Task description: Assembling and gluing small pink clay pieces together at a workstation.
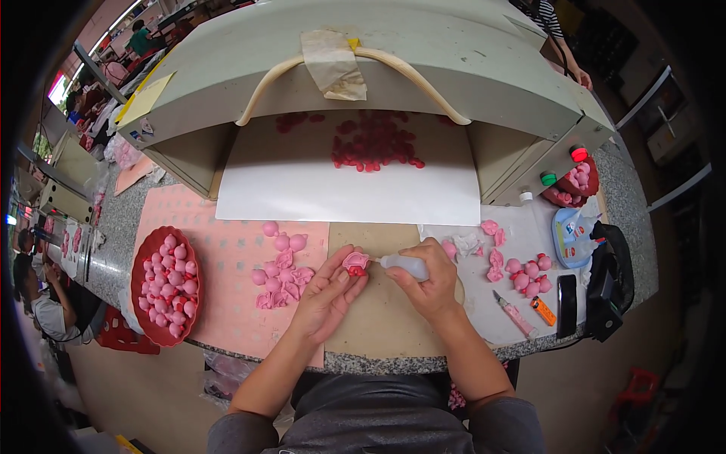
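The large cream hooded machine [423,68] sits at the back of the speckled counter [121,219], its white tray [302,189] carrying dark red pieces. Nearer, loose pink figures [281,274] lie on a pink mat [219,265], just left of the hands, and more fill a red bowl [144,250] further left. The left hand [329,291] has its grip pinched on a small pink piece [355,262] over the brown board [378,310]; the right hand [431,280] clenches a squeeze bottle [404,265], nozzle touching the piece. Too hard a squeeze would likely flood the joint (and the fingertips), or the pinched piece could twist and smear.
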Available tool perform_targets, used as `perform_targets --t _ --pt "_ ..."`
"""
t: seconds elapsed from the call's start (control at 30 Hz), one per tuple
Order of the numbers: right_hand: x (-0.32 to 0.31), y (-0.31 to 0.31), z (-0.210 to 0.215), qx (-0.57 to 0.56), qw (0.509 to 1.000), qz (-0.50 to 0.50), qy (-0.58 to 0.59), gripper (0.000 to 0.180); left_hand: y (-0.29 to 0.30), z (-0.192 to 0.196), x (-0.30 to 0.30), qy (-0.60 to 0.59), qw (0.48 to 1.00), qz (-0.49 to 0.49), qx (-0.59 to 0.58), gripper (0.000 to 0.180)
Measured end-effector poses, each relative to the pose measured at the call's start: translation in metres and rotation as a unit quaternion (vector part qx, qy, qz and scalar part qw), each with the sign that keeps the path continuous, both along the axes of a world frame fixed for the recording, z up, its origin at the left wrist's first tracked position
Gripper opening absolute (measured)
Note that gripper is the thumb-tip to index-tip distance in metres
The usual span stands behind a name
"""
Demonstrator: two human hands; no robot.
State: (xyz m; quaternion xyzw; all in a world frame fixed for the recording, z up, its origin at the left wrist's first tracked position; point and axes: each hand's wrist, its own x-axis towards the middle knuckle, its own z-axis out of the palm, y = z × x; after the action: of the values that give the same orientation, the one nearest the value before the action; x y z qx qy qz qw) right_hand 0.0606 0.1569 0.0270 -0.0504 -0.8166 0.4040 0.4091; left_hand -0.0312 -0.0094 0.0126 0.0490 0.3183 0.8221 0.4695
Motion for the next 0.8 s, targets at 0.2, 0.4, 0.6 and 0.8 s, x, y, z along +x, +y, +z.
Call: perform_targets --t 0.2,0.4,0.6,0.8 --pt "-0.0010 -0.0008 0.0005 0.017 1.000 0.007 0.006 0.031 -0.0013 -0.0022 -0.0013 -0.015 1.000 -0.004 0.013 0.046" --pt "-0.0007 -0.0016 -0.0005 0.016 1.000 0.008 0.003 0.032 -0.0013 -0.0022 -0.0013 -0.014 1.000 -0.009 0.017 0.045" --pt "-0.0017 -0.0008 -0.0022 0.008 1.000 0.003 0.022 0.032 -0.0008 -0.0034 -0.0015 -0.016 1.000 -0.012 0.016 0.045" --pt "-0.0019 -0.0023 -0.0008 0.007 1.000 0.008 0.012 0.031 -0.0008 -0.0016 0.0001 -0.003 1.000 -0.013 0.011 0.045"
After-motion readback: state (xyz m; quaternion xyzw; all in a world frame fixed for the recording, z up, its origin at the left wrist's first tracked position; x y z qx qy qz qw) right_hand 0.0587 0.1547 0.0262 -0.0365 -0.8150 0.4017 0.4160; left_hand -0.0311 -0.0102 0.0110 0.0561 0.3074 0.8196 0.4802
